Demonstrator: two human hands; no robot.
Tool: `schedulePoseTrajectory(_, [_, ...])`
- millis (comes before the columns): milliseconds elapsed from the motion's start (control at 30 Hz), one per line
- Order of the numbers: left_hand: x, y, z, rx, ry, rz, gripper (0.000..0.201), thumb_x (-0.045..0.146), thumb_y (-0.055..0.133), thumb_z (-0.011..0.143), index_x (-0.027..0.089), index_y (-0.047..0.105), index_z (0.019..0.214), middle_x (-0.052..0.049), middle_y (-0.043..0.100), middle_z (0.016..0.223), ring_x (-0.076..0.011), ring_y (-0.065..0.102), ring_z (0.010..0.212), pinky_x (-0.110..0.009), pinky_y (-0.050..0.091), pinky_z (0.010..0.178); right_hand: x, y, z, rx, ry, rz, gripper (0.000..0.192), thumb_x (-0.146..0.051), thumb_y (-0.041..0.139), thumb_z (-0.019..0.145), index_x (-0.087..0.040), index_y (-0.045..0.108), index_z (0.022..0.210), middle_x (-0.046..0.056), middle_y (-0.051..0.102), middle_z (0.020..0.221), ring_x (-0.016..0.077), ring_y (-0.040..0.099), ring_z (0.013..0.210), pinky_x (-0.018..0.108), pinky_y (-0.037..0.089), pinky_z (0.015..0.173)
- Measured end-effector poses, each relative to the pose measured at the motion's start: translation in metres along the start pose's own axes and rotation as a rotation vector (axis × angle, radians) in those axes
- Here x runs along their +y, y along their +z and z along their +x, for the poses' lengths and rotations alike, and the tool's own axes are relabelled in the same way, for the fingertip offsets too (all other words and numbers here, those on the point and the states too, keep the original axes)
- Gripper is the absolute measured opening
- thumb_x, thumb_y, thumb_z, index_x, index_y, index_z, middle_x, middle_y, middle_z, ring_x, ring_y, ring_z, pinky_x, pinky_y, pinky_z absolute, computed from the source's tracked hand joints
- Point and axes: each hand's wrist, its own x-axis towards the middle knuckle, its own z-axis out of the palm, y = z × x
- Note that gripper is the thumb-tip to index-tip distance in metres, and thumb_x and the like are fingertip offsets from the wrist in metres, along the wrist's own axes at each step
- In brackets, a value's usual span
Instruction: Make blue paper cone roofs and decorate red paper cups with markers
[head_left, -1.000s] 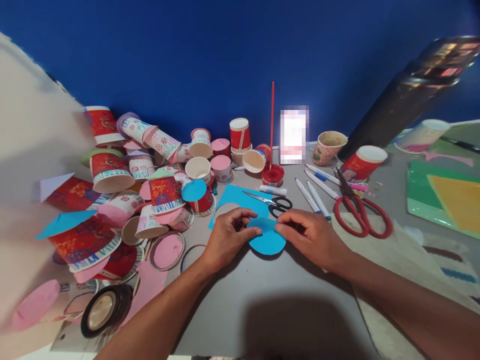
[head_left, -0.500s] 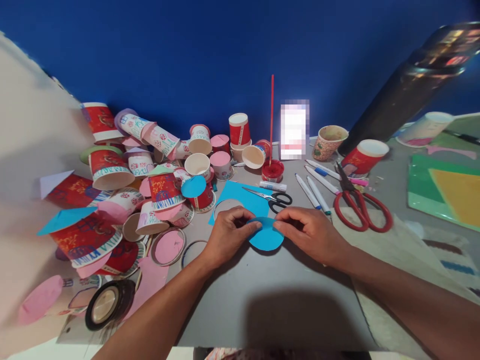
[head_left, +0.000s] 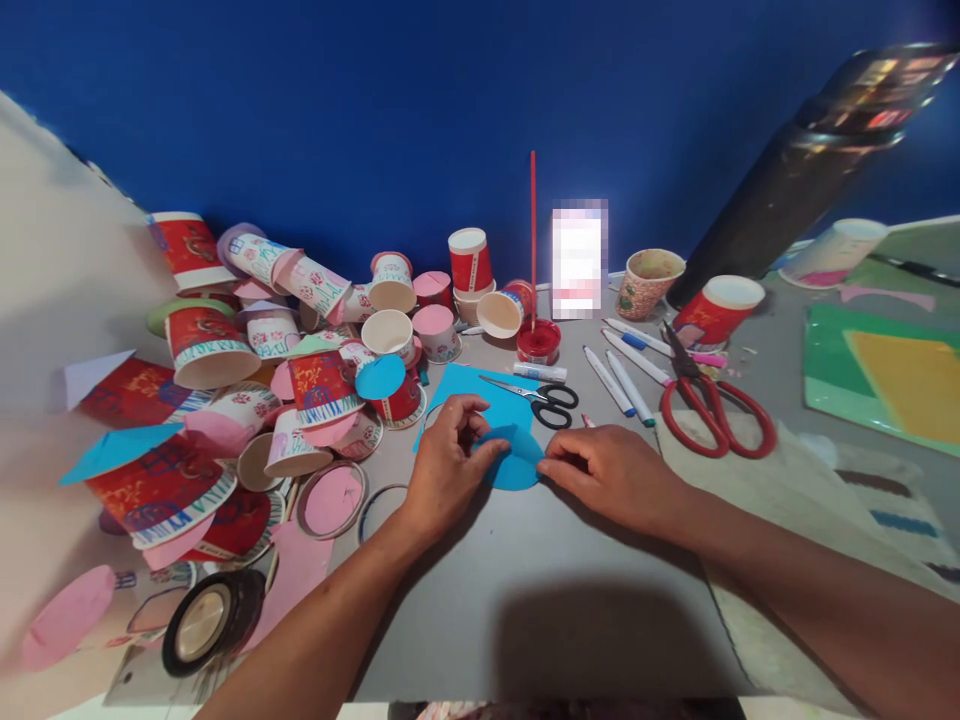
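Between my two hands is a round piece of blue paper (head_left: pixel 516 472), with a crease or overlap near its upper middle. My left hand (head_left: pixel 448 462) pinches its left side between thumb and fingers. At the right edge, the thumb and fingertips of my right hand (head_left: pixel 606 470) are closed on the same paper. Just behind lies a blue paper sheet (head_left: pixel 465 385), partly covered by small black-handled scissors (head_left: pixel 551 400). A glue stick (head_left: pixel 541 372) rests beyond the scissors.
Decorated paper cups (head_left: pixel 326 385) crowd the left side, near a roll of black tape (head_left: pixel 199 625). Several markers (head_left: pixel 609 380), large red-handled scissors (head_left: pixel 716 420) and a cloth (head_left: pixel 697 480) lie right. A red pot (head_left: pixel 538 342) holding a brush stands behind; a black bottle (head_left: pixel 750 220) leans at right.
The blue paper circle has shifted slightly left and now shows a crease or overlap. My right hand has moved from its upper right to its right edge.
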Motion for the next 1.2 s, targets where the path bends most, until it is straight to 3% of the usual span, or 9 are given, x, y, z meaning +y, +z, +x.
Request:
schedulePoseTrajectory(100, [-0.001,0.000,0.000,-0.042,0.132,0.120,0.014,0.018,0.071,0.082,0.021,0.059,0.088,0.002,0.062,0.082,-0.0135,0.057,0.075,-0.026,0.045,0.071,0.003,0.003,-0.003,0.138,-0.040,-0.072,0.013,-0.032,0.063,0.094,-0.022,0.072,0.092,0.002,0.076,0.083,0.0203,0.067,0.074,0.030,0.039,0.066])
schedulePoseTrajectory(200, [-0.005,-0.001,0.001,-0.086,0.270,0.239,0.014,0.017,0.067,0.086,0.020,0.057,0.077,0.001,0.062,0.080,-0.0141,0.057,0.076,-0.027,0.044,0.072,0.005,0.005,-0.006,0.264,-0.179,-0.044,0.016,-0.028,0.060,0.096,-0.022,0.071,0.105,0.005,0.073,0.092,0.0195,0.066,0.081,0.029,0.042,0.069])
schedulePoseTrajectory(367, [-0.011,-0.007,0.004,-0.244,0.437,0.417,0.009,0.014,0.065,0.089,0.019,0.062,0.081,-0.003,0.065,0.084,-0.0188,0.058,0.085,-0.031,0.046,0.077,0.004,0.006,-0.005,0.038,-0.225,-0.240,0.025,-0.031,0.062,0.097,-0.023,0.072,0.117,0.008,0.066,0.098,0.0231,0.063,0.088,0.032,0.042,0.070])
schedulePoseTrajectory(500, [-0.006,-0.012,0.006,-0.413,0.510,0.550,0.020,0.033,0.063,0.096,0.016,0.069,0.086,-0.008,0.071,0.094,-0.0231,0.061,0.094,-0.038,0.047,0.088,0.000,0.008,-0.002,-0.089,-0.172,-0.341,0.025,-0.035,0.060,0.099,-0.021,0.074,0.113,0.010,0.065,0.102,0.0256,0.061,0.094,0.034,0.042,0.075])
schedulePoseTrajectory(633, [-0.002,-0.011,0.002,-0.415,0.461,0.618,0.018,0.027,0.060,0.098,0.016,0.071,0.088,-0.008,0.072,0.097,-0.0233,0.061,0.095,-0.038,0.048,0.087,0.002,0.001,0.001,-0.035,-0.186,-0.290,0.021,-0.032,0.060,0.098,-0.021,0.076,0.106,0.009,0.068,0.099,0.0242,0.062,0.094,0.034,0.043,0.077])
schedulePoseTrajectory(833, [-0.005,-0.003,-0.012,-0.326,0.543,0.742,0.018,0.010,0.055,0.095,0.017,0.071,0.098,-0.009,0.067,0.103,-0.0243,0.057,0.101,-0.041,0.045,0.086,0.030,-0.050,0.017,0.422,0.179,-0.342,0.022,-0.029,0.056,0.096,-0.022,0.076,0.092,0.007,0.076,0.093,0.0238,0.066,0.085,0.031,0.036,0.064])
schedulePoseTrajectory(933, [-0.009,-0.002,-0.017,-0.242,0.615,0.823,0.016,0.013,0.057,0.094,0.020,0.072,0.095,-0.009,0.066,0.107,-0.0267,0.054,0.102,-0.042,0.041,0.083,0.039,-0.071,0.020,0.353,0.365,-0.450,0.029,-0.038,0.054,0.095,-0.021,0.076,0.085,0.009,0.075,0.082,0.0229,0.063,0.071,0.031,0.028,0.057])
schedulePoseTrajectory(1067, [-0.011,-0.001,-0.021,-0.209,0.663,0.868,0.017,0.017,0.055,0.097,0.021,0.071,0.096,-0.009,0.065,0.103,-0.0252,0.051,0.095,-0.041,0.037,0.075,0.035,-0.075,0.016,0.081,0.333,-0.479,0.040,-0.052,0.057,0.093,-0.023,0.071,0.069,0.006,0.071,0.071,0.0207,0.060,0.064,0.030,0.026,0.054])
schedulePoseTrajectory(1200, [-0.010,-0.002,-0.024,-0.257,0.652,0.855,0.020,0.016,0.050,0.100,0.020,0.069,0.097,-0.007,0.065,0.095,-0.0223,0.050,0.087,-0.039,0.035,0.071,0.032,-0.065,0.017,0.153,0.311,-0.485,0.029,-0.040,0.055,0.096,-0.024,0.074,0.082,0.005,0.075,0.079,0.0225,0.065,0.072,0.031,0.030,0.056])
